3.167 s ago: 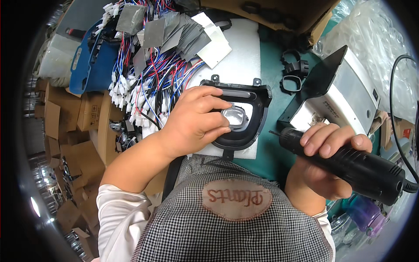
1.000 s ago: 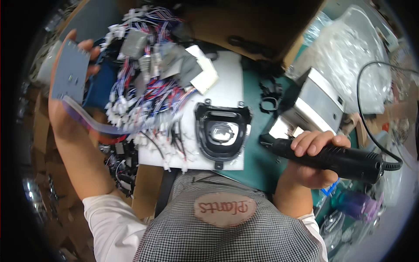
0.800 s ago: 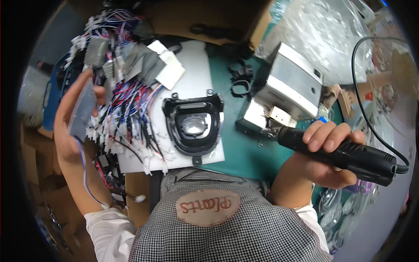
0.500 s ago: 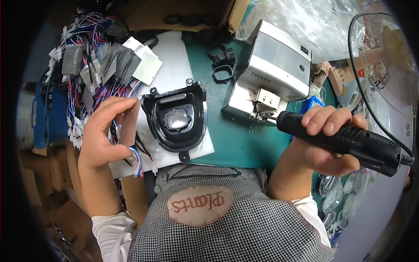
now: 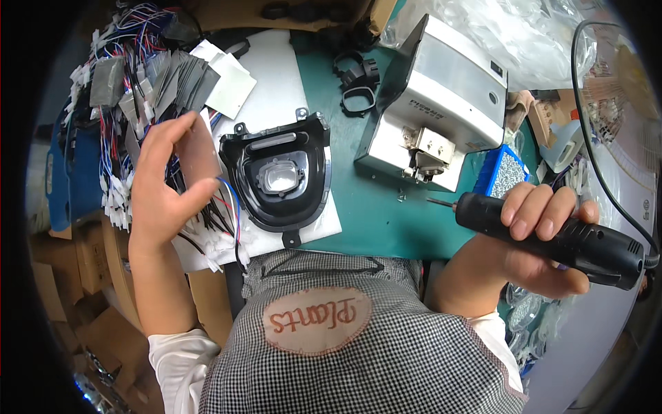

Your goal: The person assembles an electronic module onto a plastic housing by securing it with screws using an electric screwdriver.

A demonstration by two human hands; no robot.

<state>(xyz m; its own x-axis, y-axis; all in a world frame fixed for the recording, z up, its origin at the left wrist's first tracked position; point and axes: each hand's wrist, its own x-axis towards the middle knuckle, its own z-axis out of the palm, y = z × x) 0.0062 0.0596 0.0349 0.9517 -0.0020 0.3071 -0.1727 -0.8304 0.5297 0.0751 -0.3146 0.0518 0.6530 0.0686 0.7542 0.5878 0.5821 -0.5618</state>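
A blue bin point(image 5: 62, 183) stood at the far left. To its right, a pile of wires point(image 5: 117, 141) with white plugs extended onto a white foam sheet point(image 5: 279, 76). The left hand point(image 5: 160, 186) was positioned in front of this pile; its fingers pinched a thin plate point(image 5: 196, 152) by the edges, thumb below and forefinger above. The plate was tilted, apart from the foam sheet, and a coloured lead point(image 5: 238, 222) hung from its lower corner. Further grey plates point(image 5: 189, 83) lay fanned on the wires.

Right of the held plate, a black housing point(image 5: 314, 190) rested on the foam sheet, its clear lens point(image 5: 279, 177) facing up. Black rings point(image 5: 358, 101) lay beyond it on the green surface point(image 5: 376, 228), beside a white machine point(image 5: 452, 76). A blue tray point(image 5: 488, 169) held small metal parts.

At the right, the fingers of the right hand point(image 5: 527, 268) were wrapped around a black screwdriver point(image 5: 476, 215). Its bit point(image 5: 441, 203) pointed left above the surface, apart from the machine. A black cord point(image 5: 585, 124) curved from its rear end.
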